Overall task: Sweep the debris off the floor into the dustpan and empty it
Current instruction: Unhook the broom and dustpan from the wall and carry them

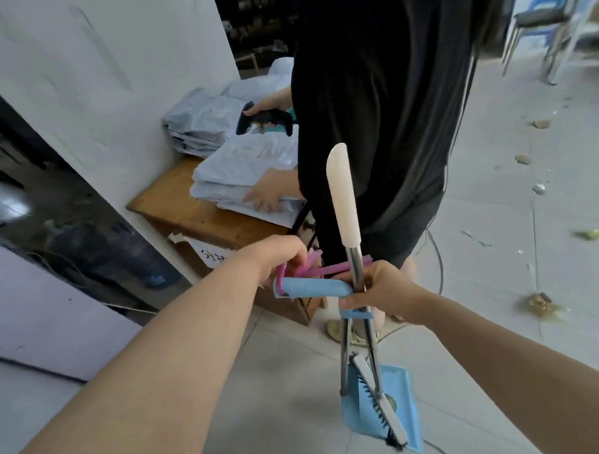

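My right hand [378, 292] grips two metal poles together: the broom pole with its white handle [343, 194] pointing up, and the pole of the blue dustpan [396, 410]. The broom head [382, 404], white with dark bristles, rests inside the dustpan near the floor. My left hand [275, 258] is closed on a pink strap [313, 268] next to the blue grip [314, 289] that lies crosswise at the poles. Debris [542, 306] lies scattered on the light tiled floor to the right.
A person in black [382, 105] stands right behind the poles, hands on stacked grey parcels [242, 174] on a wooden desk [189, 210] by a white wall. More scraps [593, 234] dot the floor at right. Chairs [542, 18] stand far back right.
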